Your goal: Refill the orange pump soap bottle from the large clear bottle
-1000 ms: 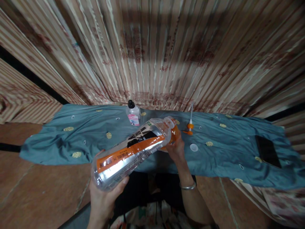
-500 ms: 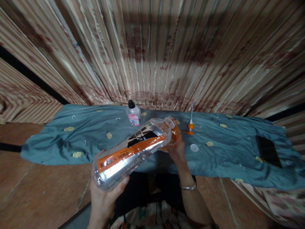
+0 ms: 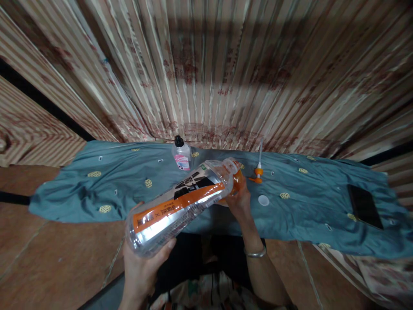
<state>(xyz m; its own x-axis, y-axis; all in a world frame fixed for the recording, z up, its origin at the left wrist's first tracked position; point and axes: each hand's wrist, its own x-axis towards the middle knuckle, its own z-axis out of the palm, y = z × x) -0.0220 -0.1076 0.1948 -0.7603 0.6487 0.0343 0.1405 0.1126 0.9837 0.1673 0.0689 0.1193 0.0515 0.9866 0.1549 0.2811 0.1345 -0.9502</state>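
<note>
My left hand (image 3: 146, 262) is wrapped round the lower end of a large clear plastic bottle (image 3: 180, 206) with an orange, black and silver label. The bottle is tilted, its open neck pointing up and to the right. Behind that neck, my right hand (image 3: 240, 200) grips an orange bottle (image 3: 238, 178), most of which is hidden by the clear one. Whether liquid passes between the two mouths I cannot tell. An orange pump head with a white tube (image 3: 258, 172) lies right of my right hand, and a round white cap (image 3: 263, 200) is just below it.
A clear bottle with a black cap and pink label (image 3: 182, 156) stands at the back of the teal cloth (image 3: 74, 189). A dark flat tablet-like object (image 3: 364, 206) lies at the right. Behind the cloth hangs a striped curtain (image 3: 206, 64).
Almost nothing differs. The whole view has shifted very slightly, and both hands keep their hold on the bottles at nearly the same tilt.
</note>
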